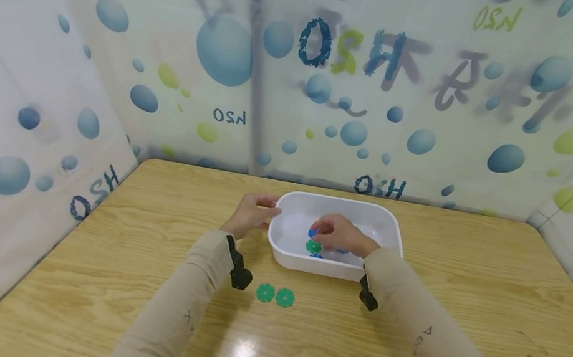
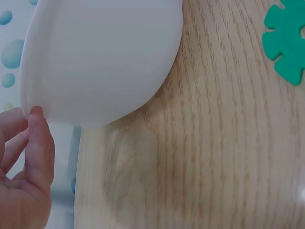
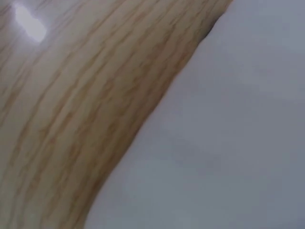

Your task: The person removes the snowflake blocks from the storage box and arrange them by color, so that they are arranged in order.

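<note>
A white plastic basin (image 1: 328, 267) stands on the wooden table. My left hand (image 1: 253, 214) grips its left rim, and in the left wrist view the thumb (image 2: 39, 143) lies on the near side of the rim with fingers behind it. Inside the basin is my right hand (image 1: 342, 236), fingers curled downward, pinching a blue notched plastic disc (image 1: 313, 232). Just below lies a green notched disc (image 1: 313, 247), with another blue piece (image 1: 316, 256) by the front wall. More blue shows under the right hand, partly hidden by it. The right wrist view holds only the basin's outer wall (image 3: 214, 143) and table.
Two green flower-shaped discs (image 1: 275, 295) lie side by side on the table (image 1: 133, 279) in front of the basin. Behind the table's far edge hangs a curtain (image 1: 419, 99) printed with bubbles. Dark wrist cameras (image 1: 240, 275) are strapped to both sleeves.
</note>
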{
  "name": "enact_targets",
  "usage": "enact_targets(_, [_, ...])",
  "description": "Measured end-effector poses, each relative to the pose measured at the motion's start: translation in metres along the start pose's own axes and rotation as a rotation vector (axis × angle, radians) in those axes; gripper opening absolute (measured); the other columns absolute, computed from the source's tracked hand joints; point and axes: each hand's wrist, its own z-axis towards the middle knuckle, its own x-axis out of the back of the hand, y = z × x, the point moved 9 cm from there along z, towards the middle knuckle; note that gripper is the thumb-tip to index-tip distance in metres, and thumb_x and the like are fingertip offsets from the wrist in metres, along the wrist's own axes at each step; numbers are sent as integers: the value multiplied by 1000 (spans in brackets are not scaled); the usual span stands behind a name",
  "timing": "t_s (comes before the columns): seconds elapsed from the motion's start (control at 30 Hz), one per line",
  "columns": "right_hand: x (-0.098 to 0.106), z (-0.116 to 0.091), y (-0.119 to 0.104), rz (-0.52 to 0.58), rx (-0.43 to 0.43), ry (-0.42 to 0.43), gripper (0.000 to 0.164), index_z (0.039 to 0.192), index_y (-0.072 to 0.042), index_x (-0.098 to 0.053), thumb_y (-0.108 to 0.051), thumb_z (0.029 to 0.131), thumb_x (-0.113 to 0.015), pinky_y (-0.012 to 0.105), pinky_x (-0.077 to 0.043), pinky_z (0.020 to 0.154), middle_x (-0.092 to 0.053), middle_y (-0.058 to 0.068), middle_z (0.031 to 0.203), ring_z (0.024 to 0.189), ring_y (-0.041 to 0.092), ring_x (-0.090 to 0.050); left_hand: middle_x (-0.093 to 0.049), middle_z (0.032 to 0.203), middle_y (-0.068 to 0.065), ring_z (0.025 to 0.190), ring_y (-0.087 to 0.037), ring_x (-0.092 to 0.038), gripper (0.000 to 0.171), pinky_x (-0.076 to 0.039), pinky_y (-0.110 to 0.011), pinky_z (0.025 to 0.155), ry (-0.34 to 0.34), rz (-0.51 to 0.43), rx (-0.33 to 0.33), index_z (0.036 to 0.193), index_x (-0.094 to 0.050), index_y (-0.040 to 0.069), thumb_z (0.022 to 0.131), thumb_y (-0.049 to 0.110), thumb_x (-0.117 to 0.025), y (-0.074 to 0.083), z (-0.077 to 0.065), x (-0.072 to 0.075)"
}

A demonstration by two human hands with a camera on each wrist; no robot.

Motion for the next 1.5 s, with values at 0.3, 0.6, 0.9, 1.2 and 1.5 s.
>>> enact_targets(0.3, [-8,4,6,-12,-43,-46,29,109,-2,-58,-6,81,-62,23,-49,66,-56,8,92,75,16,-54,-49,102,-14,96,-31,-53,35,-53,-37,71,-4,-31,-6,118,-55,2,83,3,-59,-1,1,1])
enact_targets(0.6, [-11,2,2,-52,-32,-43,31,107,-2,-60,-5,76,-67,28,-45,80,-57,7,96,88,18,-50,-49,105,-14,99,-34,-52,36,-53,-34,68,-14,-17,2,119,-55,2,83,4,-59,2,-2,0])
enact_targets(0.9, [-15,3,-1,-118,-2,-60,31,103,-1,-62,-4,73,-69,26,-46,77,-57,5,91,84,16,-50,-48,105,-15,99,-34,-52,36,-53,-36,70,-25,-28,-10,119,-54,1,84,4,-59,1,1,0])
enact_targets(1.2, [-17,2,0,-143,-14,-73,30,103,-3,-63,-5,74,-70,25,-46,76,-58,4,88,82,15,-51,-50,104,-13,97,-32,-54,34,-54,-31,65,-12,-9,0,117,-56,3,83,5,-60,-1,1,0])
enact_targets(1.5, [-17,2,-3,-156,29,-76,24,96,0,-63,-3,74,-69,23,-44,70,-57,4,83,77,15,-47,-50,103,-14,97,-32,-53,35,-54,-33,66,-17,-12,-17,118,-55,2,84,4,-59,0,1,-1])
